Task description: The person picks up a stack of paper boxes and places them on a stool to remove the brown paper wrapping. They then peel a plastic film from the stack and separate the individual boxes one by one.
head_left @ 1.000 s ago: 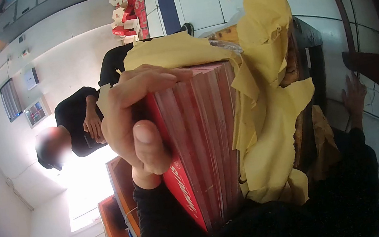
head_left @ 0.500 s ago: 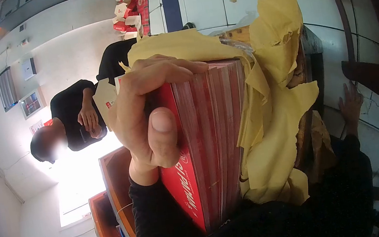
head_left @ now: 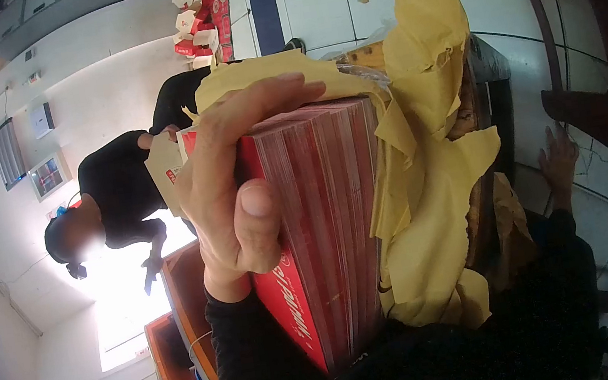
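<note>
A thick stack of red printed sheets (head_left: 327, 218) stands in the middle, its layered edges facing me. My left hand (head_left: 230, 192) is curled over the stack's upper left corner, with the thumb against the red face and the fingers reaching across the top. Torn yellow wrapping paper (head_left: 431, 211) lies crumpled along the right side and behind the top of the stack. Lower and farther right, my right hand (head_left: 559, 154) has its fingers apart and holds nothing, close to a dark wooden chair.
Another person in black (head_left: 115, 174) appears sideways at the left, near a white printed carton (head_left: 166, 174). Orange-brown furniture (head_left: 177, 363) is at the lower left. Beyond the wrapping are the tiled floor (head_left: 316, 1), red and white boxes (head_left: 196, 22) and a dark wooden chair (head_left: 595, 106).
The fingers of my left hand have straightened somewhat over the top of the stack. The other person's hands have moved apart, one now lower with a dark object. The view has shifted slightly.
</note>
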`<action>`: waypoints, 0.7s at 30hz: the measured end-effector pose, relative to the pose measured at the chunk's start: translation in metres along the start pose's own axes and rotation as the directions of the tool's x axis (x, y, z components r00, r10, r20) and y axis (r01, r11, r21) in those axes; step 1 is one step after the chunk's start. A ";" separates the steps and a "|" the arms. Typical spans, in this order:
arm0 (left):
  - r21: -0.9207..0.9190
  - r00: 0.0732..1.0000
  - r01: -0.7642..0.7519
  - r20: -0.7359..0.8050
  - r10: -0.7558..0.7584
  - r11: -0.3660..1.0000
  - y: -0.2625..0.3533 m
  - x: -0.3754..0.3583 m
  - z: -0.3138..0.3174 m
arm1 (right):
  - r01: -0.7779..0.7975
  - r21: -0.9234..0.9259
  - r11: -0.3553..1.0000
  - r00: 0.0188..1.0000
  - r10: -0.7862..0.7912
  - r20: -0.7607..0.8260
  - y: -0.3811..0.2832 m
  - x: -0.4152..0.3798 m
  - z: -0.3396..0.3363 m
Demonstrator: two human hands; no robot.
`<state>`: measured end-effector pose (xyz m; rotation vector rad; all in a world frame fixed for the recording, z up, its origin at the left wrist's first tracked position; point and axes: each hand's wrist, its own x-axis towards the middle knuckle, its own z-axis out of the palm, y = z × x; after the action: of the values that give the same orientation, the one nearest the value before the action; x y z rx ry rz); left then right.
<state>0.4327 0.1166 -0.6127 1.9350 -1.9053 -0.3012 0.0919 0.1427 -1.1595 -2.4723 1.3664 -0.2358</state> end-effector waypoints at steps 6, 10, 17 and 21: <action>-0.014 0.991 0.124 0.044 -0.123 0.992 0.007 -0.002 -0.001 | -0.016 0.012 1.000 0.999 0.015 0.032 0.000 0.001 0.004; -0.018 0.992 0.116 0.043 -0.115 0.993 0.006 -0.001 0.000 | -0.013 -0.009 1.000 0.999 0.014 0.032 -0.002 0.003 0.000; -0.068 0.988 0.121 0.108 -0.114 0.990 0.006 0.006 0.000 | -0.032 -0.007 0.999 0.996 0.033 0.080 -0.003 0.004 -0.001; -0.175 0.984 0.168 0.087 -0.154 0.970 0.008 0.008 0.000 | -0.045 0.010 0.999 0.993 0.043 0.106 -0.003 0.003 -0.002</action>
<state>0.4264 0.1091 -0.6081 1.9815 -1.7003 -0.5802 0.0951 0.1410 -1.1568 -2.4050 1.3697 -0.1010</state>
